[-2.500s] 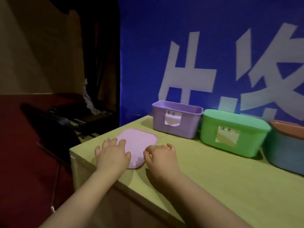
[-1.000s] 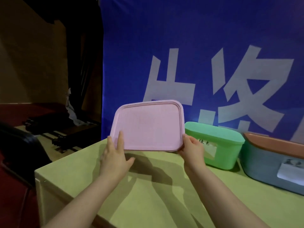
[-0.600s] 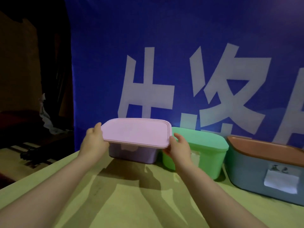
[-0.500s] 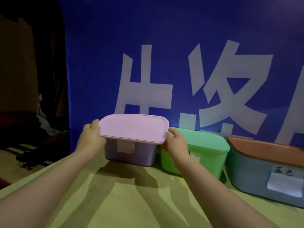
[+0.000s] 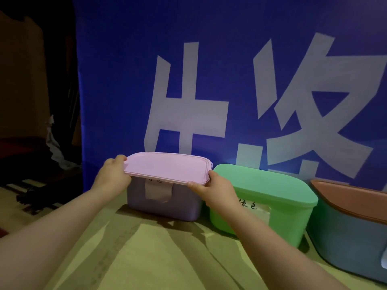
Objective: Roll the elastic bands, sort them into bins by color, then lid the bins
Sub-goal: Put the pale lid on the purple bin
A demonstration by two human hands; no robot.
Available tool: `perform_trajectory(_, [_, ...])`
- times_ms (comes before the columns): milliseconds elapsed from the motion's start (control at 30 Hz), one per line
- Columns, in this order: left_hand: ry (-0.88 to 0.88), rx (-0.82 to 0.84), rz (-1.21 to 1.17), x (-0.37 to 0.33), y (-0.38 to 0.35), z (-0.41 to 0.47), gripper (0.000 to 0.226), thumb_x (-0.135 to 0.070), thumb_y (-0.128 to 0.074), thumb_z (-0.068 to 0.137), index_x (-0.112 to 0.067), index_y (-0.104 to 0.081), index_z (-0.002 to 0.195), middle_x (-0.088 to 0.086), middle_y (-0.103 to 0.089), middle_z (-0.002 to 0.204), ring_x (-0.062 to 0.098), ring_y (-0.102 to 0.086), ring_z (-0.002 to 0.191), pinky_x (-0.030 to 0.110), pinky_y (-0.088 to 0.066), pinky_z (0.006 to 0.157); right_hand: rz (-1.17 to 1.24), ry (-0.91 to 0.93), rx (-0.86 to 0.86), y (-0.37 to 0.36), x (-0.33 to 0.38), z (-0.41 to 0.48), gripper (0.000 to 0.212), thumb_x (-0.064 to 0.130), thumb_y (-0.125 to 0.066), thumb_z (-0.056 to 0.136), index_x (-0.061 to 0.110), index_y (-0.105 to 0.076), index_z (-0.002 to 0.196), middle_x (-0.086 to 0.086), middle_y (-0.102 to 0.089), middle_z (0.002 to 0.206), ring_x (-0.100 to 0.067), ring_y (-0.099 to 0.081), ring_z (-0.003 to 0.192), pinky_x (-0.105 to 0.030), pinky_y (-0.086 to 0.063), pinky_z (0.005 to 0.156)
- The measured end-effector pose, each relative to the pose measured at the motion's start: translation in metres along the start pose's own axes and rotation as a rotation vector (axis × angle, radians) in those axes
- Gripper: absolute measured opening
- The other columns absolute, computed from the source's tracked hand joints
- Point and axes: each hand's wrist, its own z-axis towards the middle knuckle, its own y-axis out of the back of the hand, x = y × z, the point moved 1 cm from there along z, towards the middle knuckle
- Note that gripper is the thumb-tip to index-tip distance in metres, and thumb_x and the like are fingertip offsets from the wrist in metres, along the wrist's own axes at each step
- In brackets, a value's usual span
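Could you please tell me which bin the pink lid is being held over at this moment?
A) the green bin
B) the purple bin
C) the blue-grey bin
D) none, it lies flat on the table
B: the left hand and right hand grip the ends of the pink lid, which lies across the top of the purple bin; the green bin beside it already wears its own green lid.

Both hands grip pink lid [image 5: 166,167] over purple bin [image 5: 163,203]: left hand [image 5: 112,177] at one end, right hand [image 5: 213,190] at other. Lidded green bin [image 5: 261,197] just beyond right hand, on worktop [image 5: 157,258].
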Motion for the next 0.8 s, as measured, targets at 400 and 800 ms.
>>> perform_trajectory(400, [-0.049,0.142,0.103,0.005,-0.022,0.042,0.056,-0.002,-0.052,0.086,-0.019,-0.034,0.137,0.011,-0.043,0.122,0.02,-0.049,0.089,0.027,-0.046,0.069,-0.722,0.318,-0.189,0.005,0.013,0.013,0.045,0.052,-0.035,0.094,0.017,-0.062,0.101,-0.003,-0.059,0.104,-0.023,-0.048,0.098,-0.037,-0.036,0.087])
perform_trajectory(800, [-0.103,0.188,0.182,0.003,-0.028,0.059,0.061,-0.004,-0.052,0.086,-0.017,-0.03,0.141,0.009,-0.044,0.126,0.021,-0.05,0.101,0.03,-0.048,0.081,-0.829,0.342,0.042,0.001,0.01,0.04,0.052,0.057,-0.048,0.086,0.02,-0.052,0.121,-0.006,-0.049,0.111,-0.024,-0.052,0.098,-0.034,-0.042,0.082])
